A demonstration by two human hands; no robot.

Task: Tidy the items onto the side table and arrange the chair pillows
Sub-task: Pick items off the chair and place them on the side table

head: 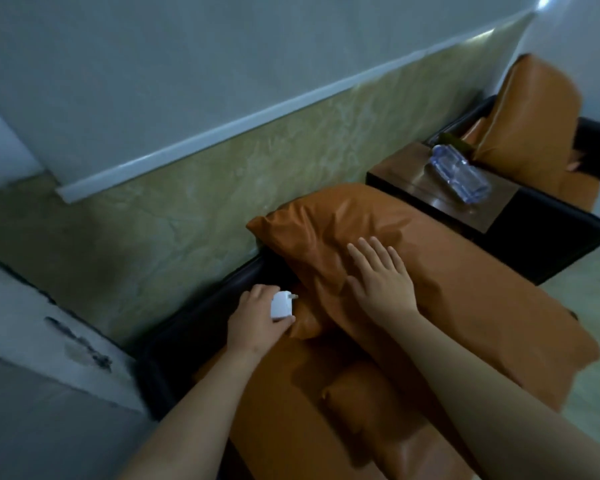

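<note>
In front of me the wall (187, 81) is pale grey-blue up top, with a white rail (257, 123) running slantwise across it and a mottled green-gold panel (205, 209) below. A grey ledge (49, 341) with chipped, dark-stained edges juts in on my left. The floor (596, 306) on my right is pale and glossy. The light is dim and cool, with one bright spot (544, 0) at the top right corner.

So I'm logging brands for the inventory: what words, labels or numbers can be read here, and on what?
None can be read.
White charger in the left hand: no print shows.
Plastic bottle on the side table: too blurred to tell.
</note>
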